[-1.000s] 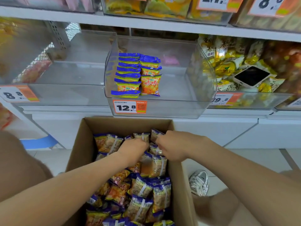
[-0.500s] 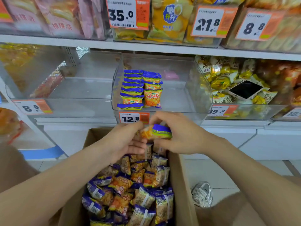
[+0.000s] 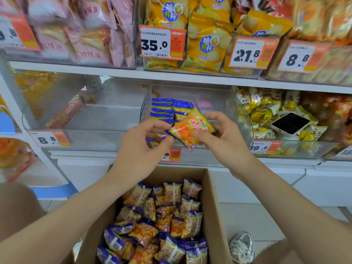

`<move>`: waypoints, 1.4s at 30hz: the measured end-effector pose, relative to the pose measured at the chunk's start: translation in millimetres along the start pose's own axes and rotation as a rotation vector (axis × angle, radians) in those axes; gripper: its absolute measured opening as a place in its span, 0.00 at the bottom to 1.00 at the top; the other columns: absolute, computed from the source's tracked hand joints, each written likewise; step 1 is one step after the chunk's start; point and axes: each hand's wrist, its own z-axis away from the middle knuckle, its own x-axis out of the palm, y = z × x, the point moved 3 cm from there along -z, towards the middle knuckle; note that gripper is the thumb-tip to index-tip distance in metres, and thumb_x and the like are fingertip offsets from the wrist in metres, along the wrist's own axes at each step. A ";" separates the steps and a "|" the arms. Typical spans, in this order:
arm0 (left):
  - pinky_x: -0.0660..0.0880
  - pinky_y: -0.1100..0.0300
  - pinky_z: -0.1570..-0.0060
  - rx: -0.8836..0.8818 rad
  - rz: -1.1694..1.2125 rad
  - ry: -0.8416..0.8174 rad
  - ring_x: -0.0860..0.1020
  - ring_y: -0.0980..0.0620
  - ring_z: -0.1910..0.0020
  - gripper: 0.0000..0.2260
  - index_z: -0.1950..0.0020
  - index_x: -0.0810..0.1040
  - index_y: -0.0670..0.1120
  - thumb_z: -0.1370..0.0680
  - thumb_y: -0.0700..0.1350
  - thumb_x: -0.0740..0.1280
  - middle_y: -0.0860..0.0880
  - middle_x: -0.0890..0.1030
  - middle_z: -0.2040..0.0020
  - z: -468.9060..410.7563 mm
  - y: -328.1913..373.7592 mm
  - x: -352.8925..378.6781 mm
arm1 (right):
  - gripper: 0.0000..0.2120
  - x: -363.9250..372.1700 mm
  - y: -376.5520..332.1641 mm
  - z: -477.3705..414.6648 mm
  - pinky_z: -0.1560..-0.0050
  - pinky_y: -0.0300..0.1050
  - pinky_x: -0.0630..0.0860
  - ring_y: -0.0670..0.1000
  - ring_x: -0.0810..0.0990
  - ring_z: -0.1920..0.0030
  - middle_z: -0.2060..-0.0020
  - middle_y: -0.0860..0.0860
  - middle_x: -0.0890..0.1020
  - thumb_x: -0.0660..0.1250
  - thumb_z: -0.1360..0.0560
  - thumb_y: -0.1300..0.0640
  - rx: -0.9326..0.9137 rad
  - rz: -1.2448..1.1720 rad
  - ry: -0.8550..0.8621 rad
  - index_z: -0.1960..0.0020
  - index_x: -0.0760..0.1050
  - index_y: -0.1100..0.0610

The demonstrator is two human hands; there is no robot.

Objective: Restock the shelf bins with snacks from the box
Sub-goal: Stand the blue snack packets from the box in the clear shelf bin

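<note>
An orange and blue snack packet (image 3: 190,128) is held up in front of the clear middle shelf bin (image 3: 224,103). My right hand (image 3: 219,134) pinches its right side with thumb on the front. My left hand (image 3: 144,141) pinches its lower left corner. Inside the bin stand two short rows of the same packets (image 3: 165,109), partly hidden by my hands. Below, the open cardboard box (image 3: 211,197) holds several loose packets (image 3: 162,216) of the same kind.
A clear bin (image 3: 106,115) to the left holds no packets. The bin to the right holds yellow snack bags and a phone (image 3: 290,122). Upper shelf bins carry large bags with price tags. A white shoe (image 3: 242,246) sits on the floor right of the box.
Both hands rose from the box, lifting a packet up to the level of the middle bin. The packet now faces me with its orange front. The view tilted upward.
</note>
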 end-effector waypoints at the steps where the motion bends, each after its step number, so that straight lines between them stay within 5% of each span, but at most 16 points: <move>1: 0.76 0.67 0.59 0.024 -0.057 0.030 0.82 0.61 0.54 0.09 0.43 0.83 0.55 0.22 0.45 0.75 0.61 0.84 0.51 -2.3 1.0 -2.2 | 0.17 -0.8 1.8 -6.6 0.61 0.40 0.77 0.42 0.83 0.63 0.50 0.49 0.85 0.76 0.23 0.59 -0.068 0.094 0.048 0.36 0.76 0.52; 5: 0.70 0.65 0.44 0.124 -0.346 0.014 0.75 0.62 0.44 0.11 0.43 0.82 0.54 0.23 0.43 0.73 0.60 0.78 0.45 -10.2 -6.4 -6.4 | 0.17 -0.3 20.5 -36.6 0.51 0.46 0.79 0.50 0.84 0.57 0.48 0.48 0.85 0.75 0.23 0.56 -0.217 0.514 0.149 0.36 0.78 0.49; 7: 0.68 0.59 0.40 0.181 -0.547 -0.041 0.71 0.54 0.39 0.12 0.43 0.80 0.54 0.24 0.44 0.74 0.56 0.76 0.41 -12.9 -16.5 -5.2 | 0.18 3.9 29.2 -54.4 0.47 0.43 0.76 0.55 0.85 0.51 0.44 0.51 0.85 0.75 0.23 0.55 -0.206 0.683 0.087 0.35 0.79 0.51; 10: 0.76 0.55 0.45 0.141 -0.686 -0.086 0.75 0.50 0.41 0.07 0.47 0.80 0.53 0.23 0.44 0.73 0.53 0.80 0.43 -13.2 -26.7 -4.9 | 0.18 15.7 44.2 -76.8 0.43 0.46 0.77 0.58 0.83 0.42 0.41 0.54 0.85 0.76 0.25 0.54 -0.025 0.941 -0.131 0.35 0.81 0.51; 13: 0.80 0.53 0.52 0.119 -0.670 -0.101 0.79 0.53 0.47 0.06 0.50 0.78 0.54 0.22 0.44 0.71 0.55 0.82 0.49 -13.0 -28.9 -6.0 | 0.18 22.5 50.9 -89.4 0.45 0.44 0.74 0.57 0.81 0.38 0.38 0.55 0.83 0.77 0.25 0.55 0.118 0.937 -0.214 0.36 0.82 0.53; 17: 0.81 0.53 0.55 0.134 -0.672 -0.127 0.78 0.54 0.52 0.06 0.52 0.77 0.54 0.22 0.43 0.71 0.56 0.81 0.53 -12.4 -30.0 -4.7 | 0.26 28.5 47.2 -102.0 0.59 0.46 0.71 0.57 0.79 0.49 0.46 0.57 0.80 0.80 0.27 0.55 0.086 0.833 -0.114 0.35 0.72 0.57; 20: 0.80 0.54 0.57 0.127 -0.666 -0.137 0.78 0.55 0.56 0.06 0.53 0.77 0.54 0.23 0.43 0.71 0.57 0.80 0.57 -12.4 -32.3 -6.4 | 0.32 27.1 49.1 -109.8 0.54 0.48 0.73 0.61 0.80 0.46 0.45 0.60 0.80 0.82 0.30 0.50 0.063 0.925 -0.068 0.36 0.69 0.60; 24: 0.79 0.56 0.58 0.133 -0.681 -0.153 0.78 0.55 0.56 0.05 0.52 0.77 0.55 0.22 0.45 0.70 0.57 0.79 0.56 -8.5 -31.2 -6.7 | 0.16 24.9 53.0 -108.3 0.49 0.51 0.80 0.61 0.82 0.48 0.53 0.58 0.84 0.80 0.26 0.49 0.059 1.051 -0.143 0.53 0.80 0.61; 28: 0.79 0.55 0.60 0.140 -0.711 -0.173 0.79 0.54 0.57 0.05 0.53 0.76 0.55 0.22 0.46 0.70 0.57 0.79 0.57 -4.1 -25.5 -7.4 | 0.09 21.2 46.9 -97.1 0.49 0.56 0.82 0.59 0.82 0.49 0.54 0.56 0.85 0.74 0.23 0.52 0.000 1.066 -0.132 0.53 0.83 0.59; 32: 0.76 0.57 0.63 0.056 -0.836 -0.309 0.77 0.54 0.60 0.05 0.57 0.72 0.54 0.27 0.49 0.68 0.56 0.77 0.60 5.8 -25.9 -3.8 | 0.06 19.8 15.4 -63.1 0.53 0.52 0.82 0.53 0.82 0.62 0.67 0.49 0.83 0.66 0.22 0.55 -0.216 0.998 -0.056 0.55 0.80 0.53; 37: 0.78 0.54 0.58 -0.127 -0.886 -0.688 0.78 0.52 0.55 0.06 0.57 0.75 0.54 0.26 0.48 0.71 0.54 0.78 0.56 19.7 -62.4 9.0 | 0.06 39.5 -4.2 8.1 0.55 0.44 0.80 0.42 0.80 0.63 0.69 0.42 0.81 0.69 0.23 0.55 -0.211 0.892 -0.439 0.58 0.82 0.50; 42: 0.81 0.52 0.52 -0.180 -0.914 -0.982 0.79 0.51 0.52 0.07 0.48 0.79 0.54 0.24 0.44 0.72 0.53 0.80 0.50 39.1 -123.8 35.7 | 0.07 74.1 49.1 44.0 0.57 0.52 0.81 0.48 0.80 0.60 0.64 0.47 0.79 0.64 0.21 0.56 -0.225 1.112 -0.833 0.49 0.81 0.53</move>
